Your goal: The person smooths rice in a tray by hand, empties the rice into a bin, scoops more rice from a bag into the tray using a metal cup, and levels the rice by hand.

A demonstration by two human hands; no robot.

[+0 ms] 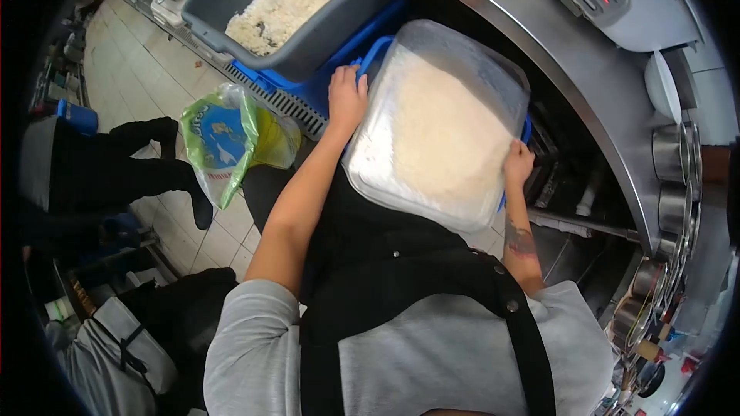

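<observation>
The clear plastic storage box (447,123), in which pale, fine-grained contents are held, is seen in front of the torso, with its long axis run roughly from 1 o'clock to 7 o'clock and its rounded near end turned toward the black apron (401,277). Its upper left side is gripped by the left hand (348,98), partly closed, with the fingers curled by the blue handle (375,52); the lower right side is gripped by the right hand (519,163), more tightly curled, its far fingertips hidden. From the left hand the box is found toward 4 o'clock, from the right hand toward 10 o'clock, and both are touched by it

Toward 11 o'clock, the grey tub (304,62) of white rice (281,11) is set close beside the box. From 12 round to 4 o'clock, the space is bounded by the curved edge of the steel counter (570,54), with a dark recess beneath. At 9 o'clock the green-and-blue plastic bag (223,142) is stood on the tiled floor (166,208), beyond which another person's legs (146,169) are seen. Toward 6 o'clock, little room is left by the apron
</observation>
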